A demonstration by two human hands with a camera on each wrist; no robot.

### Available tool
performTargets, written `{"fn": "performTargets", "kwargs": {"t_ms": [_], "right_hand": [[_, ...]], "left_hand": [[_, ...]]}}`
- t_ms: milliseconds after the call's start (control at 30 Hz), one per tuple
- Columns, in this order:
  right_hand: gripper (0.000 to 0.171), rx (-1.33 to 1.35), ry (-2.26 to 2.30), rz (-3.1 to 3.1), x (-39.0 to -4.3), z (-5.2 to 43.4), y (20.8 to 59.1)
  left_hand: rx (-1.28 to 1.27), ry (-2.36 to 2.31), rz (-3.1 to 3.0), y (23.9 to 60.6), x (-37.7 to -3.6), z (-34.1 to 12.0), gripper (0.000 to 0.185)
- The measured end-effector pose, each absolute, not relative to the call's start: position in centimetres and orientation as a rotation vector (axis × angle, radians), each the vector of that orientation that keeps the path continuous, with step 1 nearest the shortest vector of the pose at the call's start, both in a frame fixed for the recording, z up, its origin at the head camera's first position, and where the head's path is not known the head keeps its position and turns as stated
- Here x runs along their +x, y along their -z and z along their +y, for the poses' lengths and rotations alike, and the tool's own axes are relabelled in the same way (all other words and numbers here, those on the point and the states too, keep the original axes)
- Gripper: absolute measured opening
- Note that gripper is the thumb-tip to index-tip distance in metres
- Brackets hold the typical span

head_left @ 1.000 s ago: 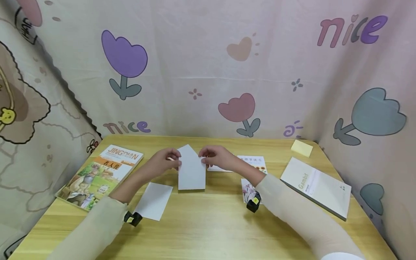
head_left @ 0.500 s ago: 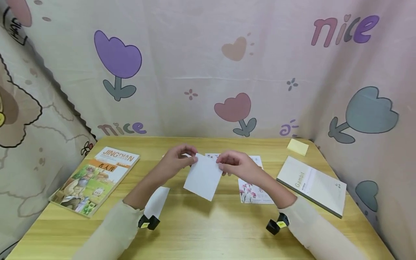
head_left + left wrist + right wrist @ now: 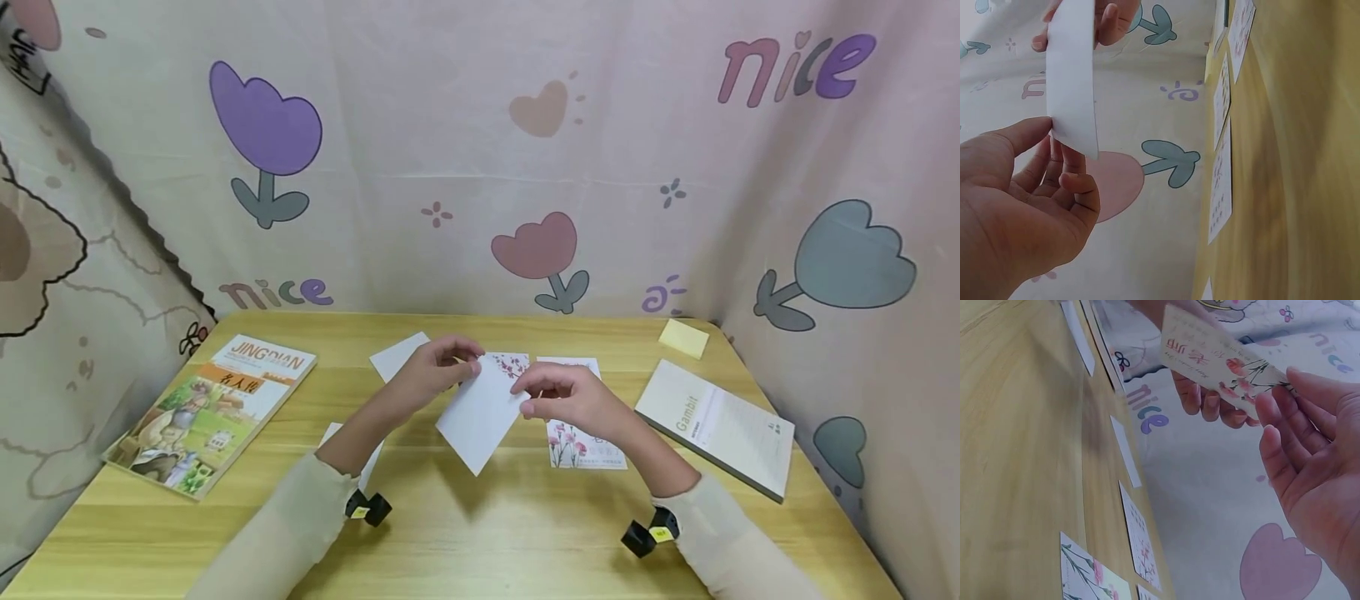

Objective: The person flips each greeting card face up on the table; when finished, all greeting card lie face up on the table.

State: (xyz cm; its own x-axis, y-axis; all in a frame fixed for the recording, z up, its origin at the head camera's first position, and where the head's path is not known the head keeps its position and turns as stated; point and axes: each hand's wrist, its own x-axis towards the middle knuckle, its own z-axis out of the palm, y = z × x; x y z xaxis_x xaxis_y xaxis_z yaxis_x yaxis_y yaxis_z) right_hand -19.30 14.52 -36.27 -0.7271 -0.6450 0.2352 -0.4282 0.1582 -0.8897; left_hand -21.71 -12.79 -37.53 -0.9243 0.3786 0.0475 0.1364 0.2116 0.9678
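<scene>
Both hands hold one small card [image 3: 480,412] tilted above the middle of the wooden table [image 3: 465,533]. Its blank white side faces me; the right wrist view shows its other side [image 3: 1216,359] printed with red characters and blossoms. My left hand [image 3: 461,362] pinches the upper left corner between thumb and fingers [image 3: 1063,165]. My right hand [image 3: 528,396] pinches the right corner, with fingertips [image 3: 1275,419] on the card's edge. The card's low corner hangs just above the table.
A picture book [image 3: 210,412] lies at the left, a white notebook [image 3: 716,425] at the right, and a yellow sticky pad [image 3: 684,337] at the back right. Flower cards [image 3: 585,442] and blank white cards [image 3: 397,354] lie flat around the hands.
The card, first upright on its edge on the table, has been lifted and turned to a slant. Both hands drifted slightly right and nearer with it.
</scene>
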Motion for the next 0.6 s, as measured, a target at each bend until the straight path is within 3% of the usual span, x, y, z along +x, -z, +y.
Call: {"fn": "performTargets", "kwargs": {"t_ms": [300, 600], "right_hand": [[0.018, -1.035, 1.695, 2.188, -19.3, 14.8, 36.4], [0.014, -0.906, 1.914, 2.23, -19.4, 15.3, 35.9]], "left_hand": [[0.539, -1.77, 2.457, 37.8, -21.4, -12.1, 0.032], [0.715, -1.778, 2.656, 36.6, -19.2, -10.9, 0.018]]}}
